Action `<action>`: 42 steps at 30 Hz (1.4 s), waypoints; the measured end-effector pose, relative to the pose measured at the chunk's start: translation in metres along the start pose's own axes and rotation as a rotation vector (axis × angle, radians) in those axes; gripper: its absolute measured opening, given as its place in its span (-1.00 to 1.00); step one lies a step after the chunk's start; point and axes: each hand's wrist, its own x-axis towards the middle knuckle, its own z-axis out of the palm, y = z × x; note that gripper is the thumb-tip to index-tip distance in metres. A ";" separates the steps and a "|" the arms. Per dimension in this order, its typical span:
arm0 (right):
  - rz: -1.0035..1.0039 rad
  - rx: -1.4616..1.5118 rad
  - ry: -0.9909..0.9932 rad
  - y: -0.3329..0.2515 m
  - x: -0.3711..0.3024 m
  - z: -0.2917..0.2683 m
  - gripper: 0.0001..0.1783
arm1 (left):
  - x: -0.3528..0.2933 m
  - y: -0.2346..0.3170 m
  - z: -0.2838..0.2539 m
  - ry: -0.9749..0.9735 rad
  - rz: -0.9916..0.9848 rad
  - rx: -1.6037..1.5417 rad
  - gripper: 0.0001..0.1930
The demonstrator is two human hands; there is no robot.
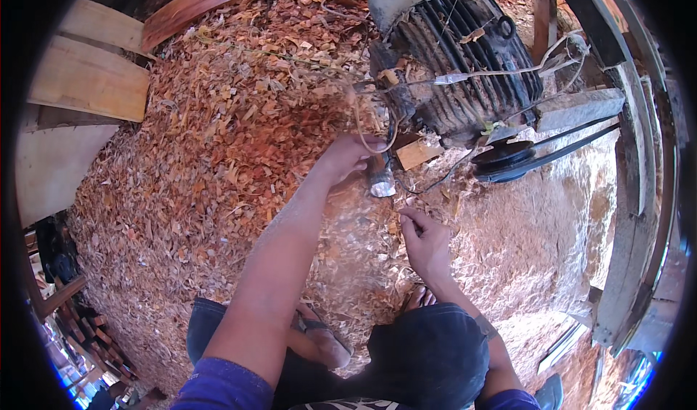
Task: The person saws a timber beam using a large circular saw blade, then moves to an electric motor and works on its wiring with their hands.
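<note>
My left hand [345, 161] has its fingers curled at a pale looped cable [358, 123] and beside a short cylinder [382, 178] with a whitish, shiny end. What the fingers grip there is partly hidden. Lower and to the right, my right hand [427, 242] is closed, thumb and forefinger pinched together; anything between them is too small to make out. Just beyond both hands sits a dusty, ribbed electric motor [465, 62], with a black pulley [502, 157] and belt [566, 145] at its lower right. A small wood block [419, 153] lies against the motor.
Wood chips and shavings [203, 170] cover the ground. Planks [94, 76] stand at the left, and a curved reddish board [214, 7] lies at the far left. A timber frame [626, 192] rises along the right. A dark wire [450, 172] runs from the motor near my hands.
</note>
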 end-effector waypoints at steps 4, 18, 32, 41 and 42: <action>0.004 -0.003 -0.025 0.001 -0.002 -0.004 -0.71 | 0.006 0.000 0.005 -0.044 0.004 -0.046 -0.64; 0.140 0.057 -0.077 -0.017 0.024 0.005 -0.56 | -0.001 0.006 0.016 0.027 0.002 0.003 -0.60; 0.041 -0.020 0.079 0.014 0.071 0.069 -0.47 | -0.008 0.001 0.007 -0.036 0.042 -0.154 -0.60; 0.123 0.195 0.095 -0.009 0.059 0.059 -0.50 | -0.004 -0.006 -0.001 -0.045 0.023 -0.206 -0.61; 0.137 0.167 0.071 -0.005 0.055 0.060 -0.50 | -0.003 -0.006 0.000 -0.017 0.012 -0.184 -0.60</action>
